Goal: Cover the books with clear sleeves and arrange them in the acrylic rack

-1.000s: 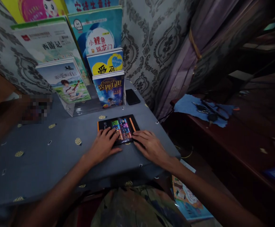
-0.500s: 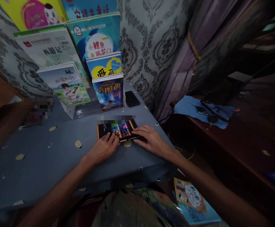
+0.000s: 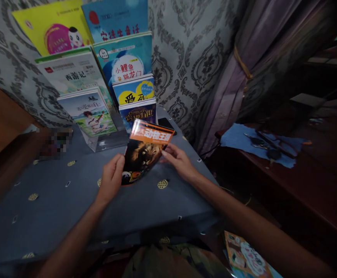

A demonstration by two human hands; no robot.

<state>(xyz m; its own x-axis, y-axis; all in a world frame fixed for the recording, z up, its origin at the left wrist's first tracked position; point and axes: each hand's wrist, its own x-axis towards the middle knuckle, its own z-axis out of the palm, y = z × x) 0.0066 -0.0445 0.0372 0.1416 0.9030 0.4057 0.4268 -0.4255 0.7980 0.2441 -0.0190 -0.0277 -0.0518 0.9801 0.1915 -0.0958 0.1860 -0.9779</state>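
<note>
A thin book (image 3: pixel 145 152) with an orange title band and a dark animal-face picture is held up, tilted, above the table. My left hand (image 3: pixel 112 175) is closed on its left edge, thumb towards me. My right hand (image 3: pixel 178 160) pinches its right edge, with some fingertips hidden behind the cover. Just beyond the book stands a clear stepped rack (image 3: pixel 107 142), and the held book overlaps the lower part of a dark blue book (image 3: pixel 136 110) in its front row.
Several books fill the rack, among them a white one (image 3: pixel 90 116) at front left. A phone (image 3: pixel 166 124) lies behind its right side. To the right, a blue cloth (image 3: pixel 234 139) with eyeglasses rests on a dark red surface. More books (image 3: pixel 248 255) lie low beside my lap.
The book lay on the table with both hands on it; now both hands hold it raised, its orange and animal-picture cover showing. The view has shifted slightly, so the rack appears lower.
</note>
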